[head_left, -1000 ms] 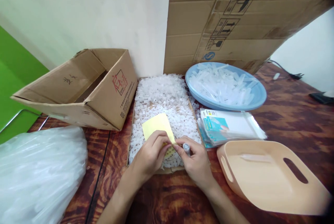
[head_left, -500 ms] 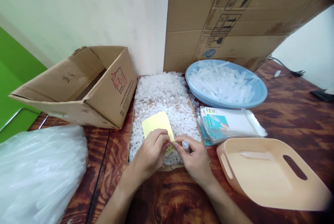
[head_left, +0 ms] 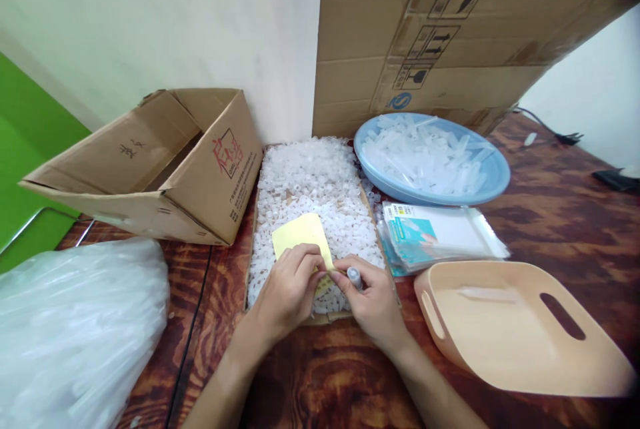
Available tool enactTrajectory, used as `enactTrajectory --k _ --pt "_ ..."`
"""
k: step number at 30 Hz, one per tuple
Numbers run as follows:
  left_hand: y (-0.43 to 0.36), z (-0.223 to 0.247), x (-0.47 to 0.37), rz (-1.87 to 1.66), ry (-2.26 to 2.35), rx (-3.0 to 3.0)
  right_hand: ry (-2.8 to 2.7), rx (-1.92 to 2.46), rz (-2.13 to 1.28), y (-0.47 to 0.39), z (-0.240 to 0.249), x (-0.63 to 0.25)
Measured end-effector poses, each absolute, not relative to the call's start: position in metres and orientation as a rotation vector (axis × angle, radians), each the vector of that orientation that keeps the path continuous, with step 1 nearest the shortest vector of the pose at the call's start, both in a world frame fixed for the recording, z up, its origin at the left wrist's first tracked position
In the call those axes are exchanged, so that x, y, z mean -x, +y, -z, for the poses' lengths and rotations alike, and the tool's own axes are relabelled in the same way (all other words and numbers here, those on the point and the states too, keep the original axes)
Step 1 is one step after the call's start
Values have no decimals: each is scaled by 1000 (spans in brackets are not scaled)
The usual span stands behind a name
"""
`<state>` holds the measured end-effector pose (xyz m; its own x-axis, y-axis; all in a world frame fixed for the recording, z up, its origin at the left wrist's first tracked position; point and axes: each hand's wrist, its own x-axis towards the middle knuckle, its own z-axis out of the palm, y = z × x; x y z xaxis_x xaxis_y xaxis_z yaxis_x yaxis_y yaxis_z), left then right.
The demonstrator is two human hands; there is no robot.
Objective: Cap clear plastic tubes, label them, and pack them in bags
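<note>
My left hand is closed on a yellow paper sheet, pinching it near its right-hand corner; the sheet has rows of small marks on its underside, like a sticker sheet. My right hand is curled around a small translucent tube, whose end pokes out between the fingers. Its thumb and index finger meet at the sheet's edge, beside my left fingertips. Whatever is between those fingertips is too small to make out. Under both hands lies a shallow cardboard tray filled with small white plastic pieces.
An open cardboard box and a stuffed plastic bag are on the left. At right are a blue basin of translucent tubes, stacked plastic packets, and a beige bin with one tube inside. A large carton stands behind.
Both hands keep the same hold on the sheet and the tube, with barely any movement. The view has shifted very slightly.
</note>
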<state>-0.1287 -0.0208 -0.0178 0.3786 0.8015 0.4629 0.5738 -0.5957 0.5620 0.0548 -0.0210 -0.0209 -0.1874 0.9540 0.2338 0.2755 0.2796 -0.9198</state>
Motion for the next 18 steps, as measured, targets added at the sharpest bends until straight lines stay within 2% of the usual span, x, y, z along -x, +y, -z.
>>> enactTrajectory --k 7,9,13,15,18 --pt "-20 17 130 -1064 1161 -2034 -1629 1254 -1051 -19 20 -57" --pt "-20 16 130 -1092 1168 -1905 -1651 1314 -904 -17 22 -61" --pt "-20 11 128 -1132 1114 -1658 -1689 1371 -314 -15 25 -67" --pt "-22 7 126 -1125 1059 -1574 -1801 1320 -241 -16 26 -68" --pt "-26 2 121 -1097 990 -1512 -1991 1231 -344 -20 27 -63"
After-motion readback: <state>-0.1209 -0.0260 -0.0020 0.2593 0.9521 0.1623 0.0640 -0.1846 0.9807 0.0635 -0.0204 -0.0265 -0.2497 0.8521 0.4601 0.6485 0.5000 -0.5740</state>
